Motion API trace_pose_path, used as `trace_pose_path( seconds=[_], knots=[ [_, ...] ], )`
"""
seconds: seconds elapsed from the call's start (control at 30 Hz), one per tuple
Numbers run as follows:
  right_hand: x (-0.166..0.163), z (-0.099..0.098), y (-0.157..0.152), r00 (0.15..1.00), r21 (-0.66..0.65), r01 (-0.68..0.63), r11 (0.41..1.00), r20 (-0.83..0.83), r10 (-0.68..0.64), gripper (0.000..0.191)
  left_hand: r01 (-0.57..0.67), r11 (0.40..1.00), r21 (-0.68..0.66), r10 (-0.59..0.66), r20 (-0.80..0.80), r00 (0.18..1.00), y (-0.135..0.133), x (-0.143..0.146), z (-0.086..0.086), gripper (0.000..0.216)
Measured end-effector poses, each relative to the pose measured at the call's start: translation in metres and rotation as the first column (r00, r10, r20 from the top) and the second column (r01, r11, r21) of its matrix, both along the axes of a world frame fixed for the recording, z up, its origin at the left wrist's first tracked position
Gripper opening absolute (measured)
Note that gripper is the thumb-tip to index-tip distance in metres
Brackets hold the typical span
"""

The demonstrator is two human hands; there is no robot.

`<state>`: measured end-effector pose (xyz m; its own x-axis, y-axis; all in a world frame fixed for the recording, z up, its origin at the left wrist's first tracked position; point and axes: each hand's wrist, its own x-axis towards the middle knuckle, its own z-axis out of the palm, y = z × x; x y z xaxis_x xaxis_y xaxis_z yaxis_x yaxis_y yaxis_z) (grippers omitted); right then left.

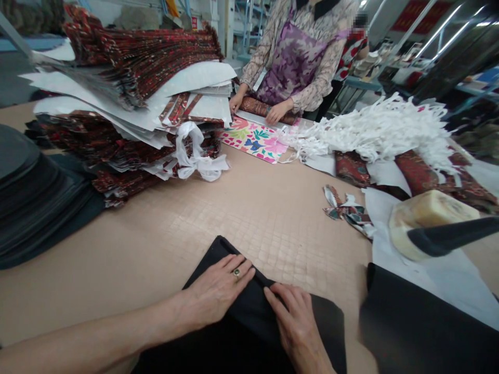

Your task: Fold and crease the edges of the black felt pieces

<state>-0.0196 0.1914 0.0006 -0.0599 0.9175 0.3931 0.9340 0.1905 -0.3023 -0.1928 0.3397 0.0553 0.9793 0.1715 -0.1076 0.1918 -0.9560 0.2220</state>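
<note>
A piece of black fabric [249, 314] lies on the table in front of me, with a narrow fold along its far edge. My left hand [218, 288], wearing a ring, has its fingers together and bent over this fold; its thumb is hidden. Lower and to the right, my right hand [294, 317] grips the same edge with curled fingers, a short gap from the left fingertips. Both hands are closed on the fabric. Its near part runs out of view at the bottom.
Dark rounded pieces [42, 202] are stacked left, beside tall patterned fabric bundles [156, 67]. At right are a yellowish block [429, 223] with a black bar, another black sheet [424, 322], fabric scraps [345, 208] and white strips [382, 124]. Opposite, a co-worker's hands [278, 111] touch a fabric roll.
</note>
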Motion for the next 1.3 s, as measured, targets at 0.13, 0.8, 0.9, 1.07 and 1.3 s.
trace_pose_path(
  seconds=[0.13,0.8,0.9,1.07,1.3],
  knots=[
    [-0.001,0.003,0.002,1.000,0.015,0.009,1.000,-0.028,-0.009,0.034,-0.189,0.973,0.134,0.198,-0.053,0.979,0.030,-0.025,-0.001,0.055],
    [0.050,0.018,-0.008,0.986,-0.009,-0.128,0.992,-0.111,0.126,0.025,-0.085,0.987,-0.133,0.089,0.028,0.996,-0.038,0.035,-0.003,0.050],
    [0.055,0.017,-0.008,0.985,0.002,-0.171,0.985,-0.034,0.171,0.027,-0.074,0.993,-0.092,0.074,-0.003,0.997,-0.041,0.036,-0.004,0.051],
    [0.082,0.025,-0.024,0.984,0.016,-0.172,0.985,-0.052,0.173,0.025,-0.078,0.994,-0.081,0.073,-0.070,0.995,-0.042,0.042,0.000,0.047],
    [0.116,0.032,-0.056,0.996,0.009,-0.085,0.996,-0.038,0.085,0.024,-0.073,0.990,-0.120,0.032,-0.312,0.949,-0.056,0.055,0.003,0.075]
  ],
)
